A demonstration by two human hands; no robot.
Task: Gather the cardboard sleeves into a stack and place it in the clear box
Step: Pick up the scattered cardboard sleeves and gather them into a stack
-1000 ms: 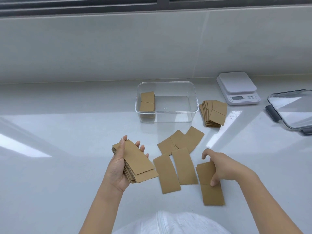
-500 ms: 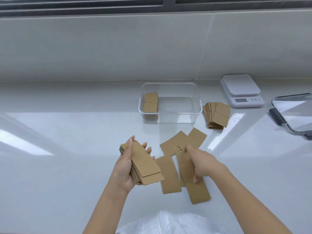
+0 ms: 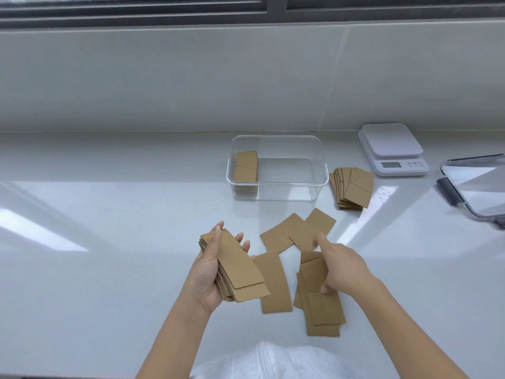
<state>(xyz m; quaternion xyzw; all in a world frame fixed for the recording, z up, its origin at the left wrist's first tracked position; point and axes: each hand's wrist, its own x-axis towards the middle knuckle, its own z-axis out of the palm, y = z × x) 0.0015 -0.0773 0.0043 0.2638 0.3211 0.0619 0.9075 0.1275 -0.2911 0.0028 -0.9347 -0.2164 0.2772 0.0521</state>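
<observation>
i see my left hand (image 3: 210, 272) cupped around a thick stack of cardboard sleeves (image 3: 235, 268) at centre frame, thumb laid across the top sheet, fingers wrapped under the far edge. my right hand (image 3: 337, 265) pinches a few overlapped loose sleeves (image 3: 318, 294) just right of centre, lower down, thumb under and fingers on top.

these sleeves look light, flat and fairly stiff, with corrugated edges showing at the side of the held stack. i judge them a bit slick face to face, so a stack will fan or slide unless squeezed across its short sides. best hold, i think: clamp the long edges between thumb and fingers near the middle, and square up the ends with the other hand.

the held stack's long axis runs from upper left to lower right in the frame, top sheets slipped slightly toward the lower right. the single sleeve (image 3: 273, 281) lying flat beside it runs nearly top to bottom. two more sleeves (image 3: 297, 231) lie above, slanting toward the upper right.

the clear box (image 3: 319, 170) sits at upper centre, open, with one small stack (image 3: 246, 170) already standing against its left wall. another fanned pile (image 3: 352, 187) rests just right of the box on the white counter (image 3: 109, 269). a scale (image 3: 390, 146) and a lid (image 3: 475, 187) lie far right.
</observation>
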